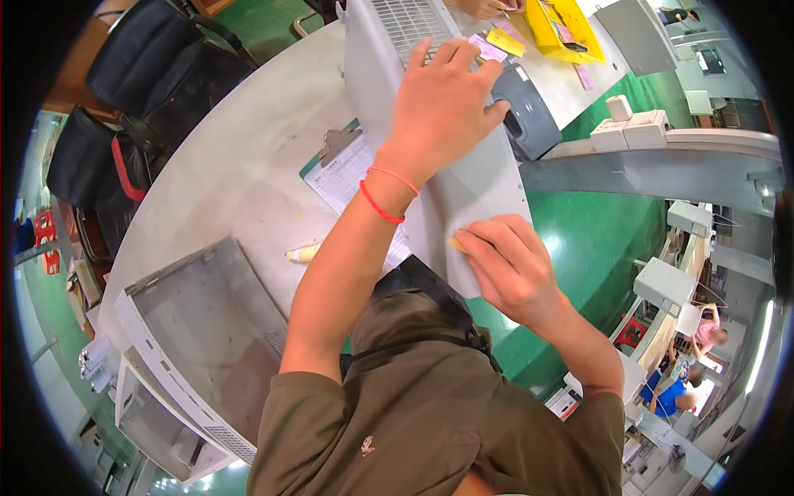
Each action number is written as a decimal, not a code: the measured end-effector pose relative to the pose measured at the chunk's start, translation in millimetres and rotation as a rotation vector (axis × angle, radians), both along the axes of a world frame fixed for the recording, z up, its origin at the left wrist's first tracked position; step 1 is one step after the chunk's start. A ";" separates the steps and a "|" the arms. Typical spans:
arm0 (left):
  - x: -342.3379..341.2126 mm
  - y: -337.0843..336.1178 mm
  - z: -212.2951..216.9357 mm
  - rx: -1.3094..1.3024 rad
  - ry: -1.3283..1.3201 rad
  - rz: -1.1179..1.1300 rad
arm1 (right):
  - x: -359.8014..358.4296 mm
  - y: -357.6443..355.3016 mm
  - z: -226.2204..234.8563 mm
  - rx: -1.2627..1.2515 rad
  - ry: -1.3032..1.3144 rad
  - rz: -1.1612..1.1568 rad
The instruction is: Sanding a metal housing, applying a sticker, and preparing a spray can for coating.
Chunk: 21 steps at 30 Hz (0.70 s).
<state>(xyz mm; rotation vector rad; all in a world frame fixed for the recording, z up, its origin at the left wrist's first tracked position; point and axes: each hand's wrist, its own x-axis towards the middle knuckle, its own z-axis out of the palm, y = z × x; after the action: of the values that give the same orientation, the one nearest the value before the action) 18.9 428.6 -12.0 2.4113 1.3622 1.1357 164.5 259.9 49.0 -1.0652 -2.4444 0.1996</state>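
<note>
Clock is centred on the grey metal case point(490, 194) lying across the table edge in front of the person, since that's what both hands are on. Right hand point(514, 269) sits at 5 o'clock, thumb and fingers pinched around a small yellow piece point(456, 244) right at the case's near end. Can't tell what that piece is, most of it's hidden by the fingers. Left hand point(442, 99) is up at 12, palm down with fingers spread wide on the case, fingertips by the slotted grille point(409, 23). Can't see under the palm. Two red cords point(382, 202) loop that wrist.

Just beside the case at 9 there's a clipboard point(329, 151) with a printed sheet, partly covered by the left forearm. A small yellowish roll point(303, 253) lies at 8, and further out the same way is another grey case point(207, 306), open side up. Dark grey plastic box point(533, 112) at 2, yellow bin point(589, 51) beyond it between 1 and 2, pink slips nearby. Someone else's hand point(482, 7) shows just past 12. Black chairs point(149, 62) at 10, green floor point(595, 240) around 4.
</note>
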 end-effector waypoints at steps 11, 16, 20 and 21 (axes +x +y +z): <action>-1.4 -0.5 0.2 -0.024 -0.002 -0.007 | 0.2 -6.9 -0.2 0.002 -0.021 0.007; 0.4 -1.2 0.7 -0.011 0.014 -0.001 | 2.1 -7.3 -0.4 -0.012 -0.001 0.002; -1.1 -1.0 0.4 -0.016 0.004 -0.005 | 0.2 -8.6 -2.1 -0.010 0.018 0.006; -1.1 -0.9 0.7 -0.019 0.004 -0.003 | 1.4 -11.5 -3.3 -0.014 0.029 -0.001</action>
<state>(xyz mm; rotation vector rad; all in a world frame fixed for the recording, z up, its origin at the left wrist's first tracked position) 17.8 427.7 -11.2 2.4029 1.3643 1.1134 165.9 248.3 45.7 -1.0620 -2.4201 0.2302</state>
